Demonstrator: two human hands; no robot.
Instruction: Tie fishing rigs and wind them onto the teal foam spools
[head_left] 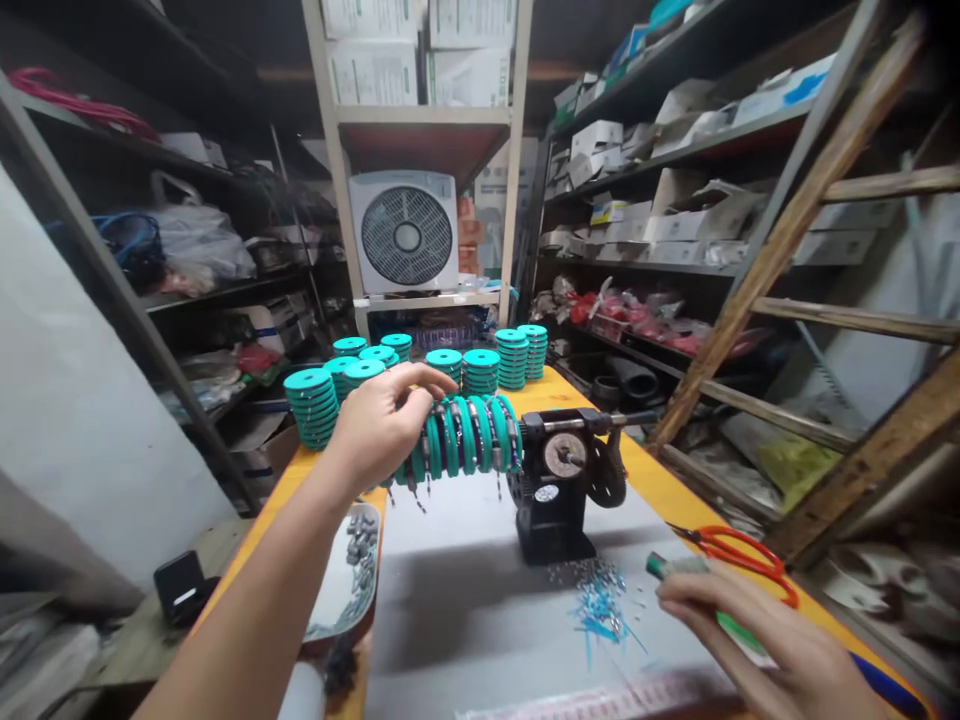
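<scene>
Over the left end of a row of teal line spools [480,435], the left hand [382,420] lies with its fingers bent across the top and its thumb tucked beside them; whether it grips or only rests on them cannot be told. The spools stand on edge, side by side, and reach rightward to a black hand-cranked winder [555,500] on the table. Dark line shows between the rims, and small metal fittings [420,500] dangle below.

Near the table's right edge, the right hand [795,640] is partly closed, its fingers pinching a slim green-ended item [656,566], too blurred to name. Another green and white piece [742,640] shows under the fingers. Just beyond this hand lie orange-handled scissors [742,550], and a blue handle [889,685] shows by the wrist.

Between the winder's base and the near edge, light blue clippings [600,605] and tiny metallic bits [581,573] are scattered on a grey sheet [457,600], which covers much of the yellow tabletop [637,465]. A white tray [337,590] of small grey parts [361,545] sits beyond the left forearm. Upright stacks of teal spools [512,360] stand along the far side of the table, in front of shelving that holds a box fan [405,232].
</scene>
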